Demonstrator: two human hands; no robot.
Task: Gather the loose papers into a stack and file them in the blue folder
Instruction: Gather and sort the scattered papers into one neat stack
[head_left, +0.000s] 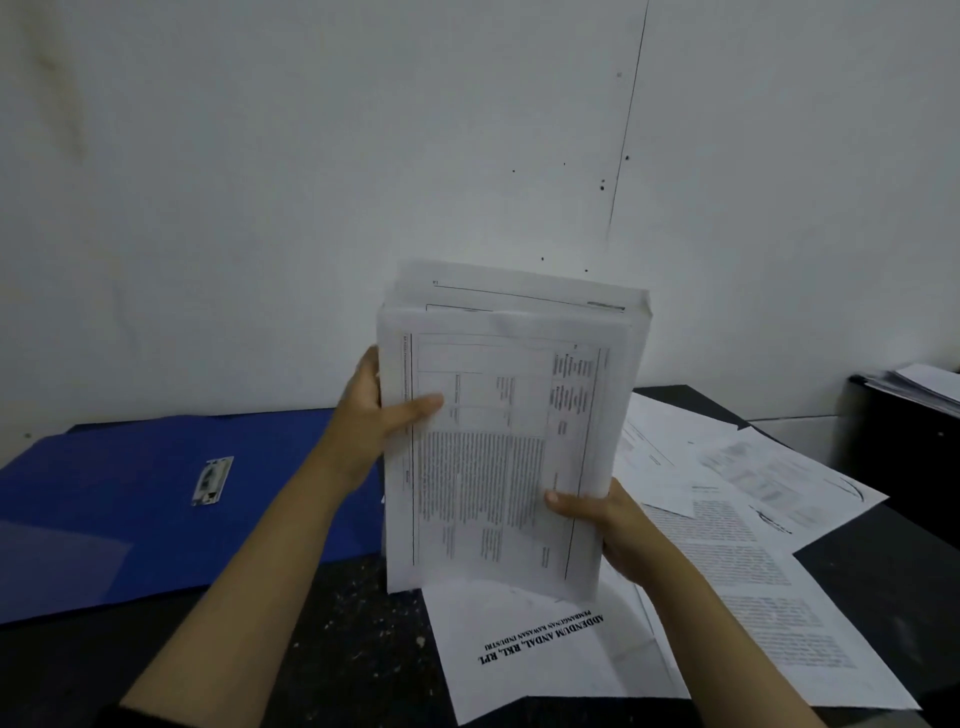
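Note:
I hold a thick stack of printed papers (504, 436) upright above the table, its top sheet showing a table and dense text. My left hand (371, 410) grips the stack's left edge with the thumb across the front. My right hand (597, 519) grips its lower right corner. The blue folder (156, 499) lies open and flat on the table to the left, a metal clip (213, 480) at its middle. Loose sheets (727, 545) remain spread on the table below and to the right of the stack, one with a bold title (540, 639).
The dark table (332, 634) is speckled with bits of debris. A white wall (363, 156) rises right behind it. At the far right stands a dark cabinet (904, 447) with another pile of papers (924, 387) on top.

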